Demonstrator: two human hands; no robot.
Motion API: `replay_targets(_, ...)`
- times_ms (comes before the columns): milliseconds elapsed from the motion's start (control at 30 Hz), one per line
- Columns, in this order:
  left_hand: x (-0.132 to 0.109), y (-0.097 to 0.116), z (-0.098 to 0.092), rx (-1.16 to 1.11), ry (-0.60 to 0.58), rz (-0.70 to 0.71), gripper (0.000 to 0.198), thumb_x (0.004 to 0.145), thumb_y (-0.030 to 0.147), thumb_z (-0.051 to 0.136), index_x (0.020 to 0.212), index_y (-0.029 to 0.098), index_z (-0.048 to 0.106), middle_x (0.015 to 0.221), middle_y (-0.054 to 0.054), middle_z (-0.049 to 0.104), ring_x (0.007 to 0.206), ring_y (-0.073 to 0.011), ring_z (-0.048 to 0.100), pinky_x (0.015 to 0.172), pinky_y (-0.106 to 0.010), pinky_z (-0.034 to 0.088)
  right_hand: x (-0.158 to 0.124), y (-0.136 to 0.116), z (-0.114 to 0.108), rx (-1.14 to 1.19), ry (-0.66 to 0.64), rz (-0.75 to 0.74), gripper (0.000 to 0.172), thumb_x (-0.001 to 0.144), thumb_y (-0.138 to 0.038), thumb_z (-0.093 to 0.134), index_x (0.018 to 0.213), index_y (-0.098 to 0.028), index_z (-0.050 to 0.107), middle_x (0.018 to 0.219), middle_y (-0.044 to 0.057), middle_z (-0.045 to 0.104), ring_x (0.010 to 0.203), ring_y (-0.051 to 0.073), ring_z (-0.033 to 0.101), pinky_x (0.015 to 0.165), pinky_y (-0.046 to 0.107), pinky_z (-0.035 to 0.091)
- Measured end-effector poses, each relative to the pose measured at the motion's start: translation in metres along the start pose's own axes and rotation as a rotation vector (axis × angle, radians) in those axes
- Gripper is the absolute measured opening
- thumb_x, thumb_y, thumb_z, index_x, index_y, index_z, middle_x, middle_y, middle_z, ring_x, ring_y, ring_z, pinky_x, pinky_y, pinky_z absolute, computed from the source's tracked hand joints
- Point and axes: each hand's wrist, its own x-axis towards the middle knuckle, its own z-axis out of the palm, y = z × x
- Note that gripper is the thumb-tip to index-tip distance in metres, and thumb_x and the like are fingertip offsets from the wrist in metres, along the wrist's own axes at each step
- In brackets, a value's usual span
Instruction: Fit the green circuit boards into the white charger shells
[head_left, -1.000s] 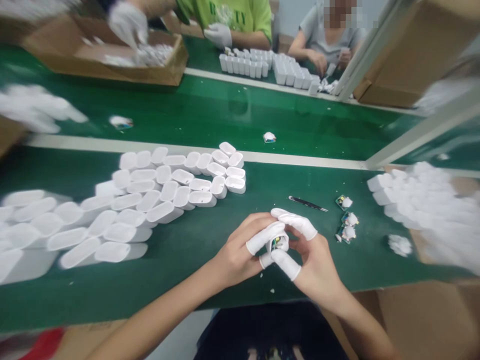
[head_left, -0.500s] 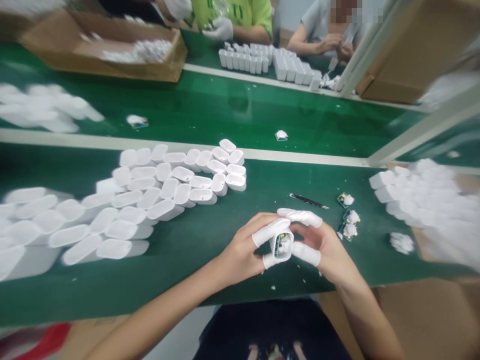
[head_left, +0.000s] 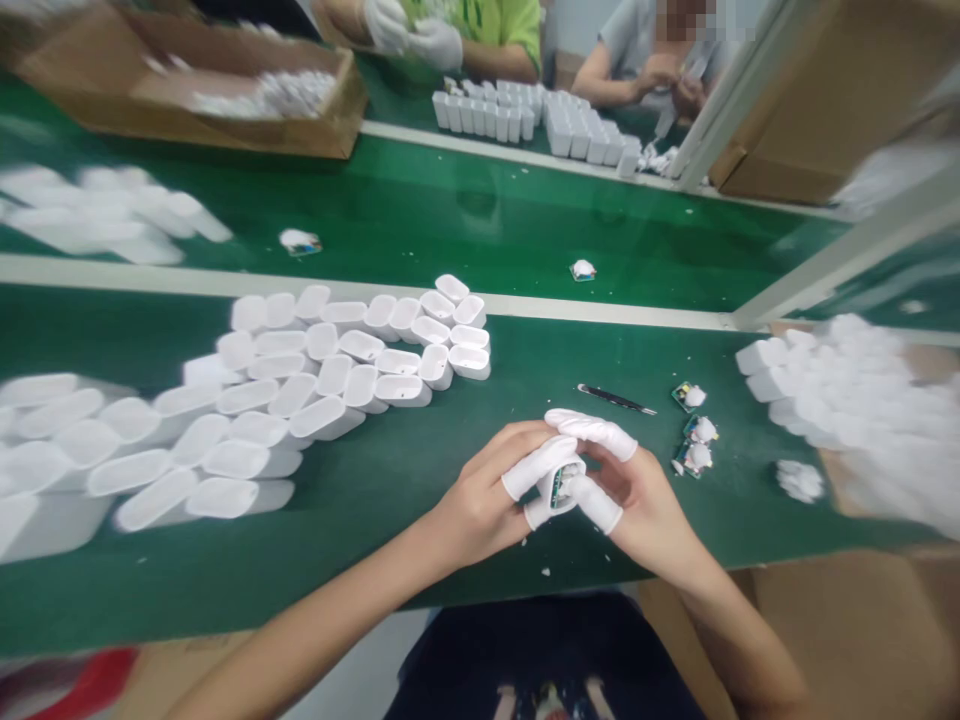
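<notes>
My left hand, with white finger cots, grips a small white plastic housing from the left, its open end facing me. Inside the housing sits a green circuit board with white filler around its parts. My right hand, also in finger cots, curves round from the right; its thumb presses at the opening and its forefinger reaches over the top edge. Behind my hands lies a pair of black tweezers. Several loose circuit boards with white filler rest right of my right hand.
Rows of open white housings stand on the left. A heap of white housings and a small white clump lie at right. Beyond the rail, a green belt carries parts. Co-workers sit opposite, near a cardboard box.
My right thumb has moved left, onto the opening of the housing. Parts on the far green belt have shifted right. The co-worker in green has brought both gloved hands together.
</notes>
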Motion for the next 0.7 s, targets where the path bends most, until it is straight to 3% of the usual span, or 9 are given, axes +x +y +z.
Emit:
replay_targets(167,0.006,0.004,-0.001,-0.052,-0.012,-0.085,0.056,0.099,0.025,0.072,0.151,0.020,0.053,0.118,-0.015,0.075,0.110,-0.0277,0.076,0.089,-0.039,0.067,0.002,-0.002,-0.015,0.153,-0.103,0.052,0.036,0.096,-0.039,0.078,0.130,-0.029,0.073,0.145,0.011,0.070,0.122,0.027,0.076,0.095,0.041,0.068)
replay_targets(300,0.005,0.002,0.001,-0.057,-0.015,-0.056,0.053,0.099,0.023,0.071,0.149,0.017,0.054,0.116,-0.016,0.074,0.110,-0.0273,0.075,0.090,-0.038,0.066,0.001,-0.003,-0.012,0.117,-0.037,0.038,0.029,0.093,-0.029,0.078,0.123,-0.027,0.074,0.140,0.011,0.073,0.114,0.026,0.079,0.090,0.037,0.069)
replay_targets(467,-0.002,0.001,0.004,-0.014,-0.019,-0.022,0.053,0.100,0.020,0.067,0.151,0.013,0.052,0.117,-0.019,0.074,0.113,-0.0306,0.073,0.090,-0.043,0.066,-0.002,-0.001,0.003,-0.058,0.047,0.040,0.043,0.086,-0.016,0.075,0.128,-0.025,0.070,0.134,0.012,0.075,0.112,0.025,0.079,0.090,0.036,0.069)
replay_targets(567,-0.003,0.002,0.006,0.014,-0.002,-0.030,0.053,0.101,0.020,0.065,0.152,0.015,0.051,0.117,-0.018,0.074,0.112,-0.0304,0.072,0.089,-0.044,0.066,-0.003,-0.001,0.002,-0.114,0.046,0.014,0.045,0.087,-0.014,0.074,0.130,-0.025,0.070,0.134,0.012,0.076,0.113,0.025,0.079,0.090,0.035,0.069)
replay_targets(700,-0.003,0.004,0.007,0.012,0.009,-0.055,0.052,0.099,0.019,0.069,0.149,0.012,0.053,0.116,-0.018,0.074,0.110,-0.0291,0.072,0.088,-0.042,0.066,-0.004,-0.006,-0.004,-0.107,0.036,0.052,0.034,0.092,-0.019,0.070,0.125,-0.023,0.074,0.124,0.011,0.081,0.109,0.026,0.081,0.091,0.036,0.070)
